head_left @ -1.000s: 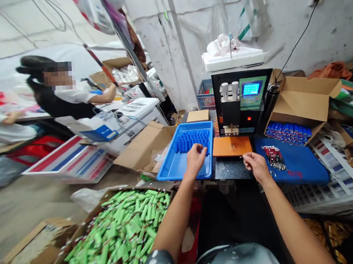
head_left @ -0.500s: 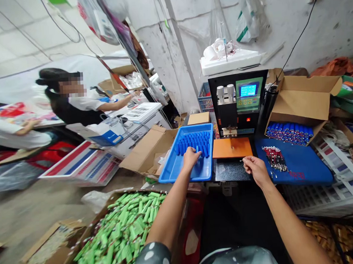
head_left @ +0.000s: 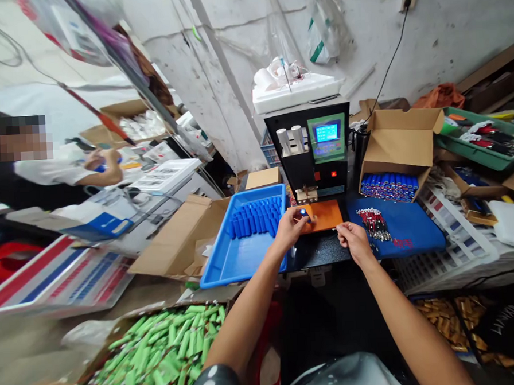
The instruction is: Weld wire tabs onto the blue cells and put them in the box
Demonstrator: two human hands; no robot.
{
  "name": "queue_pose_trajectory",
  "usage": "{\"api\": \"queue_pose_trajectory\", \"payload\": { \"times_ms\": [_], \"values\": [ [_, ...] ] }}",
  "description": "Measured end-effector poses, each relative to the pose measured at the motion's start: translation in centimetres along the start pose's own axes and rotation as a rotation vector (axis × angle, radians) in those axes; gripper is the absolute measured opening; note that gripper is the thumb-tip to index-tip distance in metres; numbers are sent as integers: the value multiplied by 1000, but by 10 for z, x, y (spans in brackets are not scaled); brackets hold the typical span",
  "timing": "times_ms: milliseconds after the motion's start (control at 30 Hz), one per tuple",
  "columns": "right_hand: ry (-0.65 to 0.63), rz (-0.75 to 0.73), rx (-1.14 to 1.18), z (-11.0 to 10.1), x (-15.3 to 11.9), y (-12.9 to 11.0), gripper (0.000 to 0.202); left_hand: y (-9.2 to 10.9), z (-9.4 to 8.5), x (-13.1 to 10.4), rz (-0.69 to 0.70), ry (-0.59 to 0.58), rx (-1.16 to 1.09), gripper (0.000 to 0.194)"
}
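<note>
My left hand [head_left: 290, 228] is closed around a blue battery cell [head_left: 304, 213], its shiny end facing up, over the left part of the orange plate [head_left: 327, 214]. Right behind stands a black spot welder [head_left: 320, 172] with a lit screen; its electrodes sit just above the plate. My right hand [head_left: 354, 239] pinches a thin piece with a light tip, seemingly a wire lead, at the plate's front right corner. Rows of blue cells [head_left: 254, 218] stand upright in the blue tray [head_left: 220, 269] at left. Red and black wire leads [head_left: 374, 223] lie on the blue mat [head_left: 422, 230] at right.
An open carton [head_left: 396, 136] holds blue cells behind the mat. Green wrapped packs [head_left: 162, 352] fill a box at lower left. A cardboard box [head_left: 173, 237] adjoins the tray. A co-worker [head_left: 44, 163] sits at far left; a green bin [head_left: 487, 146] stands at right.
My left hand has lifted a blue cell out of the tray and moved right, to the orange plate. My right hand still pinches near the plate's corner. The view has turned right.
</note>
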State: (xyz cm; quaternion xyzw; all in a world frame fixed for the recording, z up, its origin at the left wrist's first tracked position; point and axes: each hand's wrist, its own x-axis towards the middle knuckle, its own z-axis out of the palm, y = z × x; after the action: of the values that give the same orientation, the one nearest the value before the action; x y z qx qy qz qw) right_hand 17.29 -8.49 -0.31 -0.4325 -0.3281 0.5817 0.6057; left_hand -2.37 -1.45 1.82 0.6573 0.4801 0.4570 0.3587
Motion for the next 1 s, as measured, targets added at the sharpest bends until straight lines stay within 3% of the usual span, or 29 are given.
{"api": "queue_pose_trajectory", "payload": {
  "times_ms": [133,300,600,767,1000],
  "values": [
    [55,-37,-8,-4,3,-7,34,-7,21,13,9,-33,-17,18],
    [71,-78,-41,-2,15,-11,32,-11,26,15,52,4,18,17],
    [1,-169,-169,42,61,-19,25,-17,30,12,50,29,-196,28],
    [-27,-151,-164,57,79,-9,22,-17,31,11,50,37,-165,29],
    [-1,-219,-333,54,94,9,22,-15,33,10,42,54,-205,30]
  ]
}}
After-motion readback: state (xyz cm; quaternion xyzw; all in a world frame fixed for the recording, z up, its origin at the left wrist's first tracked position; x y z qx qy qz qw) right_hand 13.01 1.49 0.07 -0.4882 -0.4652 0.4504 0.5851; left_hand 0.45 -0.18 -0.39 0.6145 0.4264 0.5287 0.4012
